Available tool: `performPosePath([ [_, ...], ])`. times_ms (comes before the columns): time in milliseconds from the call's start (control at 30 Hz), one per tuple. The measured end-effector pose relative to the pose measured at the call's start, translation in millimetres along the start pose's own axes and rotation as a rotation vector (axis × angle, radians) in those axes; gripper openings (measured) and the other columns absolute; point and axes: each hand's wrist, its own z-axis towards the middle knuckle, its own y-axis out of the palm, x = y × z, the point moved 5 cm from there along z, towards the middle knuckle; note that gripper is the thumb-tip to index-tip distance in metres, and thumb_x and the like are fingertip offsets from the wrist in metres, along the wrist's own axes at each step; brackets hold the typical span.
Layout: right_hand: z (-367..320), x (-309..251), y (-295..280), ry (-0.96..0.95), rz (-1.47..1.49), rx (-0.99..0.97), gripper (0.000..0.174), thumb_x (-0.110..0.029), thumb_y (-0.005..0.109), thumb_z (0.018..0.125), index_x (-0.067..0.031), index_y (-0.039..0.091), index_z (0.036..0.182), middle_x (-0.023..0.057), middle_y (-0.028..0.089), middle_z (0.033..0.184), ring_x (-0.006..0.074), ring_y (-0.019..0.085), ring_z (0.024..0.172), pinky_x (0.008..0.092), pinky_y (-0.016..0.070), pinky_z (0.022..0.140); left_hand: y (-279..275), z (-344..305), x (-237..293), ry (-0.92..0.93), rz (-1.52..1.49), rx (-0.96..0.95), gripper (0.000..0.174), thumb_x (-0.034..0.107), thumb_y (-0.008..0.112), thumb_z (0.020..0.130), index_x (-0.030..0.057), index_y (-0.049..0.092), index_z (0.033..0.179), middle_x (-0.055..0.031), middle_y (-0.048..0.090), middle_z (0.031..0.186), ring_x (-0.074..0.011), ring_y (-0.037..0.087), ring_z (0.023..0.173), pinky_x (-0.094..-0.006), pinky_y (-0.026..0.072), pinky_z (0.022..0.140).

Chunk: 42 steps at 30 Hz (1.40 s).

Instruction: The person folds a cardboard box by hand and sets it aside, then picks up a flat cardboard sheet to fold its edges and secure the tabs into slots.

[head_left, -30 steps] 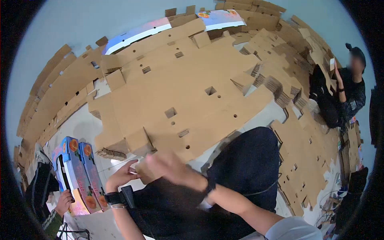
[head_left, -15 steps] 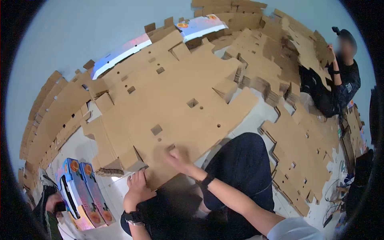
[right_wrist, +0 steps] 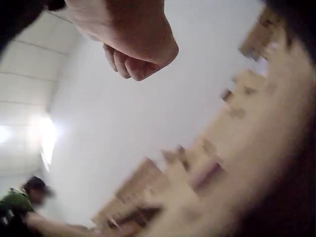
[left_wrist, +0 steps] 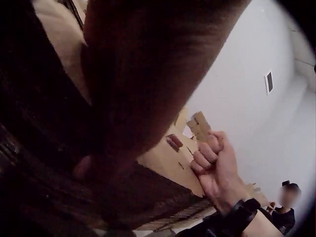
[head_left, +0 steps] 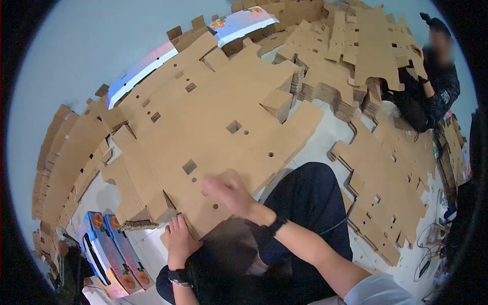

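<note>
A broad stack of brown die-cut cardboard sheets (head_left: 203,127), with square and round cutouts, lies before me in the head view. My right hand (head_left: 231,193) is curled into a fist over the near part of its top sheet. The left wrist view shows that fist (left_wrist: 219,170) from the side, with nothing in its fingers. My left hand (head_left: 183,239) rests at the stack's near left edge, fingers extended onto the cardboard beside a folded-up flap (head_left: 160,206). In the left wrist view a dark forearm covers much of the work.
Fruit-printed boxes (head_left: 114,254) stand at lower left. Another cardboard stack (head_left: 381,188) lies to the right. At upper right a person (head_left: 437,91) in black holds a large cardboard sheet (head_left: 376,46). More cardboard lines the wall. My dark-trousered knee (head_left: 310,208) borders the near edge.
My right hand, blurred over my lap, has moved over the cardboard and balled into a fist. My left hand has come to rest on its edge. The person at right has raised a sheet.
</note>
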Motion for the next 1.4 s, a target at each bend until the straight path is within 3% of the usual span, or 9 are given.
performPosePath([
  [100,-20,92,-14,0.298,-0.228,0.143,0.050,-0.032,0.048,0.094,-0.0019,0.038,0.055,-0.0043,0.029,0.047,0.0046,0.028,0.049,0.0307,0.0227,0.042,0,-1,1,0.017,-0.053,0.031,0.092,0.022,0.084,0.046,0.0013,0.036,0.121,-0.0146,0.046,0.113,-0.0330,0.044,0.110,-0.0453,0.0347,0.095],
  [333,-5,29,8,0.261,-0.037,0.071,0.050,-0.031,0.047,0.094,-0.0058,0.032,0.054,-0.0065,0.025,0.052,0.0038,0.025,0.051,0.0291,0.0195,0.043,-4,-6,2,0.019,-0.034,0.054,0.089,0.021,0.084,0.045,0.0019,0.037,0.118,-0.0146,0.047,0.111,-0.0325,0.046,0.108,-0.0441,0.0352,0.096],
  [467,7,-59,13,0.108,-0.006,-0.038,0.049,-0.029,0.047,0.094,-0.0057,0.032,0.055,-0.0090,0.025,0.054,0.0034,0.024,0.052,0.0282,0.0182,0.043,-9,-5,5,0.094,-0.012,0.072,0.061,0.019,0.070,0.065,-0.0013,0.037,0.113,-0.0181,0.047,0.102,-0.0365,0.047,0.102,-0.0454,0.0390,0.086],
  [567,8,-13,-17,0.250,0.090,0.098,0.045,-0.028,0.046,0.095,-0.0133,0.033,0.054,-0.0099,0.028,0.053,0.0023,0.025,0.051,0.0244,0.0193,0.045,-8,-3,3,0.112,-0.017,0.093,0.053,0.014,0.064,0.068,-0.0007,0.038,0.112,-0.0182,0.047,0.102,-0.0363,0.048,0.101,-0.0454,0.0399,0.085],
  [633,-14,91,-55,0.304,-0.125,0.241,0.045,-0.027,0.046,0.095,-0.0139,0.028,0.055,-0.0091,0.025,0.054,0.0027,0.022,0.051,0.0249,0.0169,0.045,-11,-2,3,0.128,-0.027,0.125,0.050,0.013,0.061,0.069,-0.0004,0.038,0.112,-0.0183,0.047,0.102,-0.0363,0.048,0.101,-0.0453,0.0402,0.084],
  [700,-3,85,-40,0.262,-0.123,0.232,0.045,-0.027,0.046,0.095,-0.0137,0.027,0.056,-0.0089,0.025,0.054,0.0027,0.022,0.051,0.0250,0.0166,0.046,-7,-1,0,0.111,0.035,0.113,0.050,0.014,0.061,0.070,0.0005,0.039,0.112,-0.0181,0.047,0.102,-0.0359,0.048,0.101,-0.0446,0.0405,0.085],
  [867,-7,17,4,0.122,-0.151,0.067,0.047,-0.026,0.048,0.094,-0.0022,0.030,0.058,-0.0051,0.025,0.053,0.0041,0.025,0.051,0.0283,0.0199,0.044,-9,-2,-1,0.142,-0.006,0.090,0.051,0.017,0.062,0.068,0.0011,0.039,0.111,-0.0172,0.046,0.102,-0.0344,0.048,0.101,-0.0440,0.0403,0.085],
  [1067,-41,110,-26,0.279,-0.344,0.171,0.053,-0.033,0.048,0.094,-0.0030,0.031,0.054,-0.0054,0.024,0.050,0.0050,0.026,0.049,0.0290,0.0209,0.043,-1,5,-8,0.176,-0.017,0.226,0.064,0.021,0.076,0.053,0.0007,0.042,0.104,-0.0156,0.048,0.097,-0.0337,0.049,0.094,-0.0423,0.0383,0.083],
  [1400,-18,60,-34,0.266,-0.023,0.239,0.048,-0.032,0.051,0.092,-0.0143,0.034,0.051,-0.0091,0.029,0.052,0.0029,0.028,0.049,0.0239,0.0210,0.045,-9,-3,-3,0.155,-0.156,0.189,0.076,0.026,0.083,0.047,0.0013,0.042,0.107,-0.0150,0.048,0.100,-0.0344,0.047,0.098,-0.0434,0.0378,0.084],
])
